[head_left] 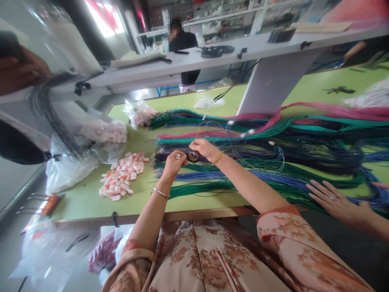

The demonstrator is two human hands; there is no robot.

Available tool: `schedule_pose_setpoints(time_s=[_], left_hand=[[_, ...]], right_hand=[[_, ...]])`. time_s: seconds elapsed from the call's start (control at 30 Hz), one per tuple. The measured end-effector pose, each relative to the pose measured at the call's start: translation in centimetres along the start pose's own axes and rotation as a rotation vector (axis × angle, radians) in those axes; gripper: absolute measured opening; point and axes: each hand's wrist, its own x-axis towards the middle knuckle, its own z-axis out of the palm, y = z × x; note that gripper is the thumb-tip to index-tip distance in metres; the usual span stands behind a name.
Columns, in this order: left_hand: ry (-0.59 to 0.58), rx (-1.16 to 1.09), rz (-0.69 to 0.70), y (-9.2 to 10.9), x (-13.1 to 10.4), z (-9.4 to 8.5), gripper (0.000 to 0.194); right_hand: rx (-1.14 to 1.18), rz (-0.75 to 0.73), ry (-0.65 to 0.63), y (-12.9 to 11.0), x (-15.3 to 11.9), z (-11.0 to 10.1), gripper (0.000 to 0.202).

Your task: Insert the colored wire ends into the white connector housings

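shelf: black coils (pixel 214 51) laid on the white shelf (pixel 136 73); beyond: a person in black (pixel 187 41) seen; upper left: bright window (pixel 101 26) partly crossed by red material (pixel 110 15); lower left: clear plastic (pixel 45 253) bunched

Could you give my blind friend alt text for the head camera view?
A person's left hand pinches a small white piece beside their right hand, above colored wire bundles on a green table. Orange and white pieces lie piled to the left.
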Motion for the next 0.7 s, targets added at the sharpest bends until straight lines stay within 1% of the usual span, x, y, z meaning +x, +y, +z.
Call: schedule_pose_setpoints(time_s=[0.07, 0.17, 0.23, 0.33, 0.53, 0.7], left_hand=[[0.011, 0.005, -0.003, 0.0, 0.0, 0.1, 0.030], [0.018, -0.014, 0.028, 0.0, 0.1, 0.1, 0.030], [0.003, -0.016, 0.025, 0.0, 0.3, 0.0, 0.031], [-0.003, 0.015, 0.000, -0.2, 0.7, 0.1, 0.022], [0.066, 0.106, 0.041, -0.4, 0.9, 0.5, 0.012], [0.144, 0.198, 0.112, -0.5, 1.0, 0.8, 0.010]], right_hand=[[0.024, 0.027, -0.005, 0.1, 0.2, 0.0, 0.028], [0.031, 0.017, 0.001, 0.2, 0.4, 0.0, 0.029], [0.026, 0.002, -0.001, 0.4, 0.5, -0.1, 0.030], [0.014, -0.016, -0.009, 0.6, 0.8, 0.0, 0.031], [-0.018, -0.025, -0.024, 0.6, 0.8, 0.3, 0.024], [-0.158, -0.112, 0.024, 0.7, -0.1, 0.4, 0.020]])
